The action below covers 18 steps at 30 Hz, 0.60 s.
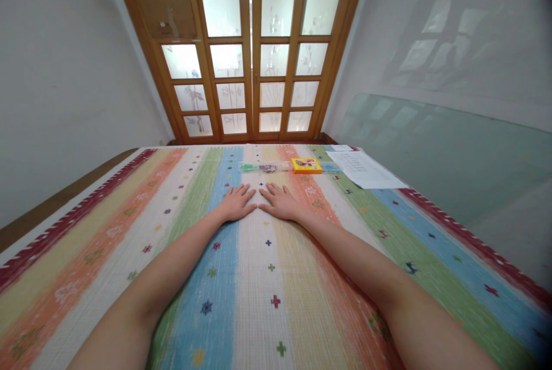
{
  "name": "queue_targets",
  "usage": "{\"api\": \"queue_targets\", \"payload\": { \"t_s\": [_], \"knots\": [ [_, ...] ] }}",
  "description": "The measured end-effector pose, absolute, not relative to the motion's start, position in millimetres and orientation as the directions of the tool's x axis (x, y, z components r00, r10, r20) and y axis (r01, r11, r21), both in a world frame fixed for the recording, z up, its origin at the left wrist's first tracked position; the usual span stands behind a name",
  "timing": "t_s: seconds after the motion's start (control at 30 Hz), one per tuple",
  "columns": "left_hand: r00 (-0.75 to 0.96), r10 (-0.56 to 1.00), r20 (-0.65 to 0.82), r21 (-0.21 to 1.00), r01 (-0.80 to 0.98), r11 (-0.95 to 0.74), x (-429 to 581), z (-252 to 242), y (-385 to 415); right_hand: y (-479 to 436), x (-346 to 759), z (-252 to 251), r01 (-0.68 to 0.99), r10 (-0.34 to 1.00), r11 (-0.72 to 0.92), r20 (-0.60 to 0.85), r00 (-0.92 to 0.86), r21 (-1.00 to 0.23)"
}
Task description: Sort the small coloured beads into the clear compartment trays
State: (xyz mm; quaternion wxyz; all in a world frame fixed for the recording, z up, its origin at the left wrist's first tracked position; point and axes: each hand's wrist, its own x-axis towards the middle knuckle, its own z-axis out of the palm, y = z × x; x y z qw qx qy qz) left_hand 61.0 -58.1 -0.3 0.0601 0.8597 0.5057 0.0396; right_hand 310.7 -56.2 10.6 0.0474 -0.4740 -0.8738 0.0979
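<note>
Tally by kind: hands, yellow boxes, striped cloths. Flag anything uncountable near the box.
Hands: 2 (left hand, right hand)
Yellow box: 1
Striped cloth: 1
Total: 4

Clear packaging by the box: can't tell one piece or two, left out.

2 hands (236, 204) palm-down on a striped tablecloth (254, 301), yellow box (306, 166) beyond, white paper (364, 169) at right
</note>
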Motion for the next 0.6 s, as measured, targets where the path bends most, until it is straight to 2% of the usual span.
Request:
{"api": "queue_targets", "payload": {
  "t_s": [0.6],
  "knots": [
    [0.462, 0.886, -0.023, 0.149, 0.878, -0.454, 61.0, 1.2, -58.8, -53.4, 310.8, 8.5, 0.804, 0.821, 0.547, -0.036, -0.569, -0.234]
  ]
}}
